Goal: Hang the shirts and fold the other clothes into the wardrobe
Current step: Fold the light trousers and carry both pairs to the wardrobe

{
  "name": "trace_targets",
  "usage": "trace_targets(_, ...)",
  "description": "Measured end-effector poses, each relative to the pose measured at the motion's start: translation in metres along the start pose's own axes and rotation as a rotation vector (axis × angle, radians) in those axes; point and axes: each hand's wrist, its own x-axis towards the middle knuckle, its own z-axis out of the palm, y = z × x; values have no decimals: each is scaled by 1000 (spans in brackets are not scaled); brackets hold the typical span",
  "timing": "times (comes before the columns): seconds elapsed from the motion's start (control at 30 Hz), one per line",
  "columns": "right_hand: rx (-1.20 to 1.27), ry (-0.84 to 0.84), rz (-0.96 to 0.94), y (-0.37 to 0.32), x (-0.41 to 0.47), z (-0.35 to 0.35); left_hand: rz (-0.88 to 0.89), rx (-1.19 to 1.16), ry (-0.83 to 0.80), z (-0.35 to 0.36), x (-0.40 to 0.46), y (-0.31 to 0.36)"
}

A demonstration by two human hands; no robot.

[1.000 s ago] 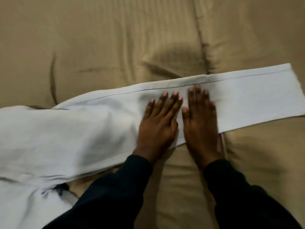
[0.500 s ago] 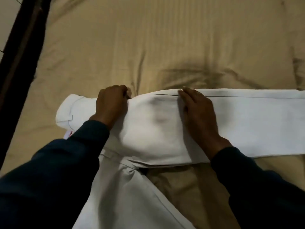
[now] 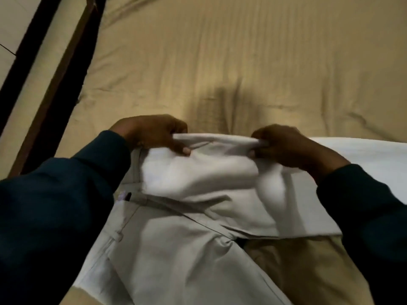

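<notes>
Nearest of all, two dark blue sleeves (image 3: pixel 55 216) come in from the bottom corners, one on each side. Between them, below both hands, lies the pale trousers (image 3: pixel 176 260), spread on the bed with a seam and a small button-like tab showing on the near panel; another part of the garment runs off to the right past the right wrist, flat on the sheet.

Further out, the left hand (image 3: pixel 154 133) has its grip pressed together on the far folded edge of the trousers, thumb on the near side of the cloth and the fingers curled over the far side, so the edge is pinched between them. Just to its right, the right hand (image 3: pixel 284 146) pinches the same edge in the same way, knuckles up, with the fabric bunched at its fingertips. The stretch of cloth between the two grips is lifted slightly off the bed and pulled into a taut ridge; the cloth below the ridge sags in soft folds toward the person.

Beyond both grips stretches the tan bedsheet (image 3: pixel 242 62), creased, with a dark shadowed dent just past the hands. Far left of the left grip, a dark wooden bed frame (image 3: pixel 55 89) runs diagonally, with pale floor (image 3: pixel 13 23) outside it.
</notes>
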Motion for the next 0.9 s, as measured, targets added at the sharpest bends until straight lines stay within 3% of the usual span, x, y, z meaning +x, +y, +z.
trace_targets(0.1, -184, 572, 53, -6, 38, -5, 71, 155, 788, -4, 27, 2)
trace_targets(0.13, -210, 724, 75, -12, 49, 0, 68, 244, 962, -2, 37, 5)
trace_targets(0.17, -212, 833, 92, -18, 56, 7, 61, 315, 1072, 6, 48, 7)
trace_targets(0.23, -141, 949, 91, -27, 58, 31, 100, 237, 1191, 38, 63, 11)
trace_targets(0.3, -19, 949, 92, -30, 43, 63, 154, 85, 1122, 91, 59, 19)
trace_targets(0.37, 26, 788, 99, -28, 26, 96, 192, 118, 906, 142, 43, 24)
trace_targets(0.43, -4, 615, 65, -19, 19, 121, 233, 216, 796, 167, 41, 13)
trace_targets(0.6, -18, 617, 61, -7, 38, 128, 195, 283, 844, 162, 61, 4)
trace_targets(0.73, 44, 581, 83, -28, 22, 134, 111, 80, 854, 182, 51, 41)
trace_targets(0.8, -71, 574, 68, 0, 1, 135, 156, 178, 842, 189, 49, 37)
trace_targets(0.9, -104, 685, 388, 93, -44, 120, 160, 276, 840, 186, 49, 17)
